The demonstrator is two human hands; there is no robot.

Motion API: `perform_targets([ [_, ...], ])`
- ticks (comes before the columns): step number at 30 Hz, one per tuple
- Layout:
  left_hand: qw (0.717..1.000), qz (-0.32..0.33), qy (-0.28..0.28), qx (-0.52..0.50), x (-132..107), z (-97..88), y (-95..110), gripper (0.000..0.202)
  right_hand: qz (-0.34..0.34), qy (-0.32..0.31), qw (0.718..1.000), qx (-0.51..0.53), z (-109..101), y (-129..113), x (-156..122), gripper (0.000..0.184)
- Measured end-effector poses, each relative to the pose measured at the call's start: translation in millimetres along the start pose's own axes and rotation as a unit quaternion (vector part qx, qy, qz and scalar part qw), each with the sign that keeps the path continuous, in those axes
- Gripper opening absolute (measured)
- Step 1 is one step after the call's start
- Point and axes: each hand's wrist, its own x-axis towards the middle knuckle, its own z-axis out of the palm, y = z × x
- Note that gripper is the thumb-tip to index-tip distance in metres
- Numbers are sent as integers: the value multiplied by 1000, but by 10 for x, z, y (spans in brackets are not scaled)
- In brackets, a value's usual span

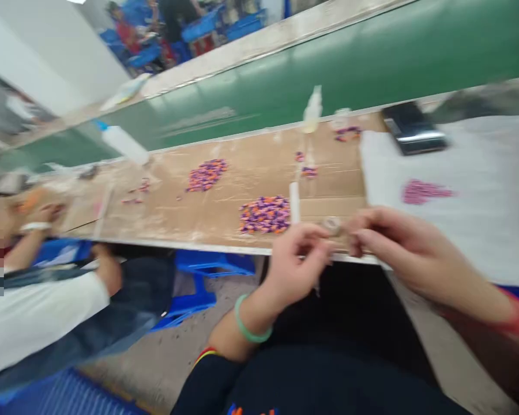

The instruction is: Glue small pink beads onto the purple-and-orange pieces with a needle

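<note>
My left hand [296, 262], with a green bangle on its wrist, is closed in a pinch at the near edge of the brown workbench [225, 196]. A thin white stick [294, 203] stands up just above its fingers. My right hand [398, 251] is closed too, its fingertips meeting the left hand's around a small pale ring-like piece [331, 225]. The frame is smeared by motion, so what each hand grips is unclear. A heap of small purple and orange pieces [266, 214] lies just left of the hands.
A second purple-orange heap [207, 174] lies farther left. A white cloth [458, 190] with pink pieces [424, 191] and a dark phone [413, 135] covers the right. Squeeze bottles [123, 144] [312, 109] stand by the green conveyor belt [350, 63]. A co-worker's arm [43, 311] is at left, above blue stools [199, 282].
</note>
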Motion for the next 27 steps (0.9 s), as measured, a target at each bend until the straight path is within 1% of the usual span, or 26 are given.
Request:
perform_targets([
  [1,1000,-8,13,1,6,-3,-11,17,38,4,999,11,-7,-77,34,24],
  [2,1000,-11,18,6,20,-12,-25,20,56,11,997,44,-14,-129,69,25],
  [3,1000,-10,10,16,42,-24,-42,24,75,4,994,77,-24,-155,101,28],
  [4,1000,-5,9,22,67,-39,-60,26,98,-4,990,103,-36,-160,127,29],
  [6,1000,4,1,27,112,-65,-91,29,117,-8,982,146,-61,-138,150,30],
  [10,1000,8,-6,29,135,-79,-109,26,132,-6,975,177,-76,-96,131,22],
  [13,1000,8,-2,25,143,-78,-126,21,132,-11,978,161,-66,-87,140,16],
  [15,1000,2,4,19,154,-90,-151,18,120,-20,983,139,-71,-81,167,13],
  [17,1000,-5,10,11,163,-116,-186,16,93,-30,991,89,-98,-62,207,12],
  [18,1000,-10,13,9,166,-133,-206,15,73,-35,996,46,-123,-44,233,11],
  [20,1000,-24,16,7,168,-168,-249,13,24,-50,996,-71,-188,9,297,12],
  [21,999,-31,16,7,169,-184,-272,13,0,-65,989,-134,-226,41,335,12],
  [23,999,-47,11,12,169,-206,-315,12,-33,-112,964,-239,-297,100,421,14],
  [24,998,-55,7,15,170,-212,-335,12,-38,-144,948,-282,-326,121,467,15],
  [27,998,-61,0,33,174,-217,-384,8,-28,-233,886,-401,-376,136,605,16],
])
